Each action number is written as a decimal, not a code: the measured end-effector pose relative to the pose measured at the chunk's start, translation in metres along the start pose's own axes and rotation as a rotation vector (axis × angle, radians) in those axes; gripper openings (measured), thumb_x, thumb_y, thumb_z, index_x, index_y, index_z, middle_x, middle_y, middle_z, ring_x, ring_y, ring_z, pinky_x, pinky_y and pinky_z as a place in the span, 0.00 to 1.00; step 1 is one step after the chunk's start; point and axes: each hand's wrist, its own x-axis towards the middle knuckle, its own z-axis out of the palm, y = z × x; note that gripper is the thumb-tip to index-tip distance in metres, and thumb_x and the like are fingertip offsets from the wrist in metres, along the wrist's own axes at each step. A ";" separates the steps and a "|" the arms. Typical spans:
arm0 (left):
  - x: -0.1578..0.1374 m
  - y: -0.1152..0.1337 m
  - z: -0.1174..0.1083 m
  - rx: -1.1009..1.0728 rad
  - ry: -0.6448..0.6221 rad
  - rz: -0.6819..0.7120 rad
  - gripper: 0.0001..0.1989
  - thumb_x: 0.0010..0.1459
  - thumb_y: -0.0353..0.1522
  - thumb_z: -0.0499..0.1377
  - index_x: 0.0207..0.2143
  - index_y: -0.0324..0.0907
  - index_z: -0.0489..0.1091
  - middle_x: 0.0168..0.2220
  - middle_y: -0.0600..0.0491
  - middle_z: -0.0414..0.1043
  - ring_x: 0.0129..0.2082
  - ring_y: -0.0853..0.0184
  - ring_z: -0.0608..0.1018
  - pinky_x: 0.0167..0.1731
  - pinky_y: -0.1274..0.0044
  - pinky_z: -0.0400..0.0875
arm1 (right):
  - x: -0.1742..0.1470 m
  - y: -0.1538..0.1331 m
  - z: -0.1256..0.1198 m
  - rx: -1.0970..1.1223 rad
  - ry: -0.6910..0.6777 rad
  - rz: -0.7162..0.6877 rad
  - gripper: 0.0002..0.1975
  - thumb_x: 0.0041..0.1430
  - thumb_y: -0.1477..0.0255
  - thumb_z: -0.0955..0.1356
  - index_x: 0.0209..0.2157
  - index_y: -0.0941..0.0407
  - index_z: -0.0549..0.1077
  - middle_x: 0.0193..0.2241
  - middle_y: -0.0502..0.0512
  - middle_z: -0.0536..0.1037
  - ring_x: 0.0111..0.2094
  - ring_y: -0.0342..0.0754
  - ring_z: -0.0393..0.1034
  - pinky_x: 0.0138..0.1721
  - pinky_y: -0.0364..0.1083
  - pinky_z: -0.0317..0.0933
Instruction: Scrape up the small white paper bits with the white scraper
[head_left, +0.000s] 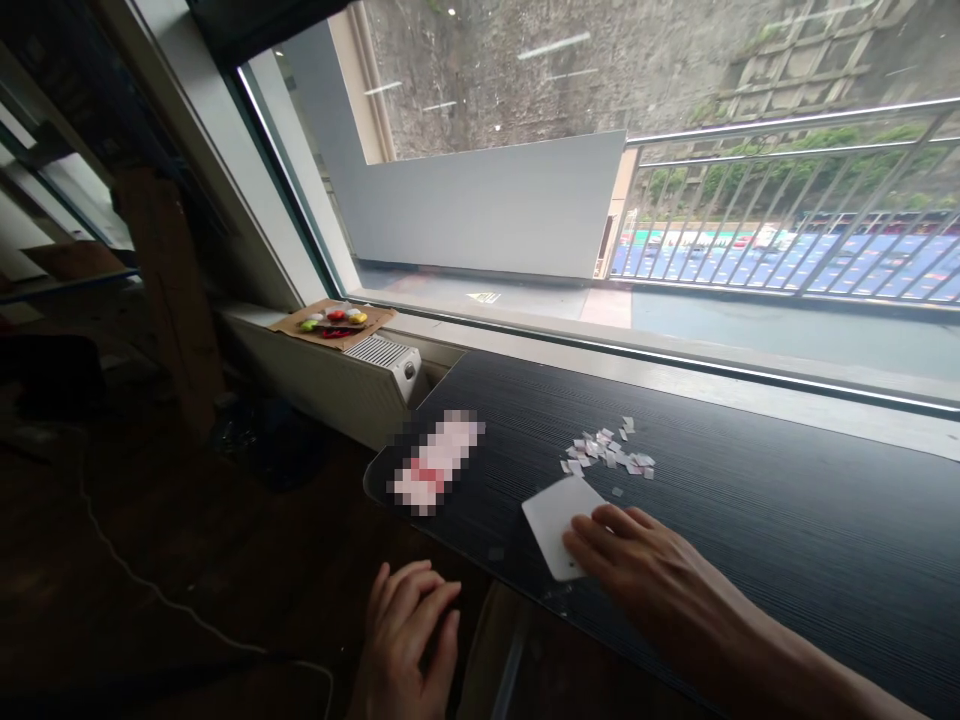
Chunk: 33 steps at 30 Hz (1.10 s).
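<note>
On the black tabletop (720, 480), near its front edge, lies a flat white square piece (559, 515) with rounded corners; its exact kind does not show. My right hand (637, 550) reaches in from the lower right, its bent fingers gripping the right side of this piece, thumb hidden. Just beyond the piece are several small pale scraps (604, 452) in a loose scatter. My left hand (412, 630) hovers in front of the table edge, fingers loosely bent, thumb apart, holding nothing.
A blurred-out pink and red item (436, 465) lies at the table's left end. Farther left, a brown cardboard sheet (289, 325) with colourful small things rests on a ledge beside a white vented box (390, 362). A large window runs behind the table. A pale cable (172, 605) trails across the floor.
</note>
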 end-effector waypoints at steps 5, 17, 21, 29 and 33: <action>0.016 0.008 0.000 -0.046 0.082 0.001 0.10 0.61 0.28 0.52 0.43 0.45 0.69 0.37 0.53 0.73 0.42 0.63 0.76 0.50 0.65 0.66 | 0.011 -0.007 -0.011 0.070 0.050 -0.065 0.07 0.55 0.81 0.70 0.36 0.58 0.75 0.37 0.56 0.81 0.34 0.51 0.71 0.34 0.49 0.62; 0.024 0.011 -0.002 -0.035 0.055 0.022 0.11 0.61 0.28 0.53 0.44 0.45 0.70 0.39 0.51 0.73 0.43 0.62 0.75 0.49 0.64 0.67 | -0.064 0.004 0.027 -0.123 0.312 -0.082 0.15 0.69 0.69 0.58 0.45 0.57 0.73 0.42 0.58 0.81 0.42 0.54 0.70 0.42 0.52 0.62; 0.045 0.020 0.004 -0.067 0.031 0.022 0.12 0.61 0.26 0.51 0.45 0.45 0.69 0.40 0.51 0.73 0.45 0.61 0.75 0.49 0.61 0.67 | -0.045 -0.007 0.008 0.014 0.267 -0.068 0.11 0.67 0.68 0.62 0.42 0.57 0.73 0.42 0.59 0.81 0.39 0.53 0.70 0.39 0.51 0.63; 0.028 -0.013 -0.014 0.026 0.089 -0.018 0.11 0.62 0.29 0.52 0.45 0.45 0.70 0.41 0.50 0.72 0.43 0.62 0.75 0.49 0.64 0.67 | -0.022 -0.020 0.012 0.123 0.117 -0.162 0.07 0.65 0.73 0.64 0.38 0.58 0.74 0.42 0.58 0.80 0.38 0.50 0.70 0.39 0.49 0.64; 0.037 -0.005 -0.007 -0.039 0.064 -0.009 0.12 0.61 0.27 0.52 0.45 0.44 0.70 0.42 0.50 0.72 0.44 0.62 0.75 0.49 0.65 0.67 | -0.057 -0.005 0.010 0.020 0.265 -0.088 0.13 0.68 0.74 0.59 0.40 0.59 0.74 0.41 0.61 0.81 0.38 0.54 0.71 0.39 0.51 0.63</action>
